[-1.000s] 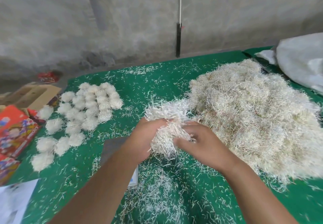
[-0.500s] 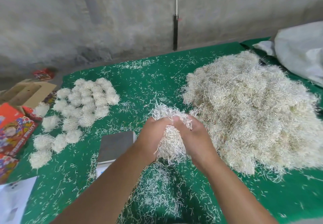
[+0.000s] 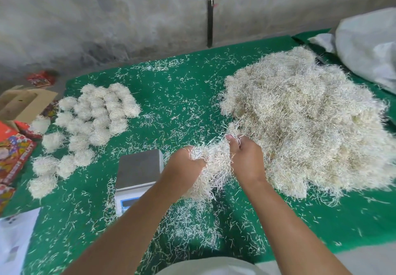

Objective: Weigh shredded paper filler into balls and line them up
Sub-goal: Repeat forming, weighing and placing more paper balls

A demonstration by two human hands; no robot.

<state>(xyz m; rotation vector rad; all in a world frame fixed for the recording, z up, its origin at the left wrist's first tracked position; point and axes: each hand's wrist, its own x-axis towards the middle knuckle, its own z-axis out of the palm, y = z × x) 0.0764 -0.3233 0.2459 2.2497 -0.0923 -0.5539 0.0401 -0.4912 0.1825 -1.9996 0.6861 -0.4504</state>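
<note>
Both hands are closed on one clump of shredded paper, held just above the green cloth at the near edge of the big pile. The left hand grips the clump's left side with its fingers curled into the strands. The right hand grips the right side, fingertips buried in paper where the clump meets the pile. The scale sits just left of the left hand, its steel platform bare; the forearm covers part of its display. Finished balls lie in close rows to the far left, several more loosely spaced nearer the cloth's edge. Loose strands litter the cloth throughout. A white sack lies at the far right; printed boxes sit at the left edge.
</note>
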